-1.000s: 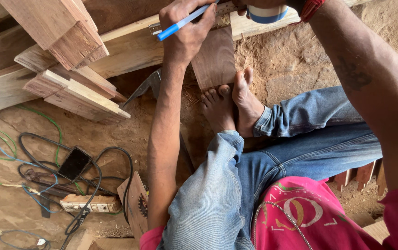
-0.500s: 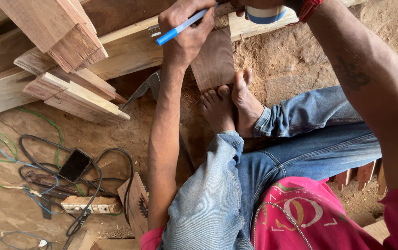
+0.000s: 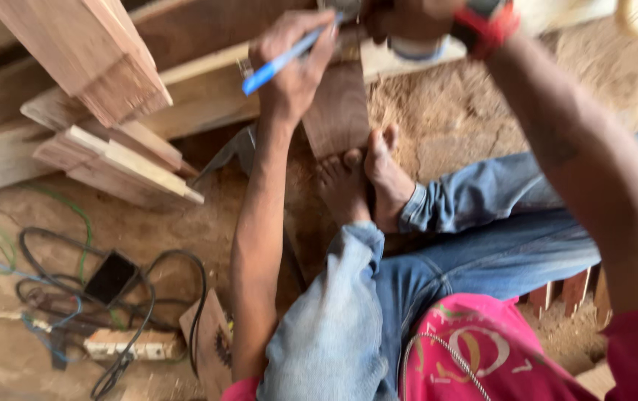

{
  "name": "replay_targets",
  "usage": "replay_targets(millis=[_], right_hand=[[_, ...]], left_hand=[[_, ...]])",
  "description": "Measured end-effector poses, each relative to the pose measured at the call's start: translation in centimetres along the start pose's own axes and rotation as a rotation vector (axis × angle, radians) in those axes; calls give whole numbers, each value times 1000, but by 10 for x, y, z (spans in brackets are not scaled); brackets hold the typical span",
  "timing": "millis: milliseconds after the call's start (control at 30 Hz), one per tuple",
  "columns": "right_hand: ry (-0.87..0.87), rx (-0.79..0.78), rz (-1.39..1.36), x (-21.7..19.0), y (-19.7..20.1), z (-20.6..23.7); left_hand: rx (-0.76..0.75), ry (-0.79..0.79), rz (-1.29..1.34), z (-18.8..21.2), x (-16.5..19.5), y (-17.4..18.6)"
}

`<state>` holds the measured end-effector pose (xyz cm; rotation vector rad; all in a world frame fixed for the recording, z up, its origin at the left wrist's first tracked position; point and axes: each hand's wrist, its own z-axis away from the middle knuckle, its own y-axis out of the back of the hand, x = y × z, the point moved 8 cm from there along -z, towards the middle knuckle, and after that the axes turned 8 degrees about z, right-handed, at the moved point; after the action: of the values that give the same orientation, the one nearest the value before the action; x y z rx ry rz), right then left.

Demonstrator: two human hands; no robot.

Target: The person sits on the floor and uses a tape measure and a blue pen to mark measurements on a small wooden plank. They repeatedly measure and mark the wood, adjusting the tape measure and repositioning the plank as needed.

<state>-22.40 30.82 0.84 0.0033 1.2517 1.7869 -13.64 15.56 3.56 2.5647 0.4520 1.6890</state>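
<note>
Head view: the left hand [image 3: 293,70] is closed around a blue pen [image 3: 282,59], light and stiff, gripped mid-barrel above a dark wooden board [image 3: 337,111]. The right hand [image 3: 408,18] clasps a tape roll [image 3: 419,48] at the frame's top edge; the board looks rigid and heavy.

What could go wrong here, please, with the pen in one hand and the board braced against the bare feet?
1. The dark board leans on the bare feet, unclamped; it could slip or pinch the toes.
2. The left hand grips the blue pen in a blurred frame, so a mark might wander.
3. A metal tool lies close beside the feet, and cables tangle by the knee; either might snag or cut.
</note>
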Motion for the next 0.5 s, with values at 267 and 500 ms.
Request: replay_targets(millis=[267, 500], right_hand=[[-293, -134, -471, 37, -71, 94], [-557, 226, -393, 86, -93, 169]], left_hand=[[164, 214, 44, 30, 11, 41], [213, 298, 19, 57, 10, 51]])
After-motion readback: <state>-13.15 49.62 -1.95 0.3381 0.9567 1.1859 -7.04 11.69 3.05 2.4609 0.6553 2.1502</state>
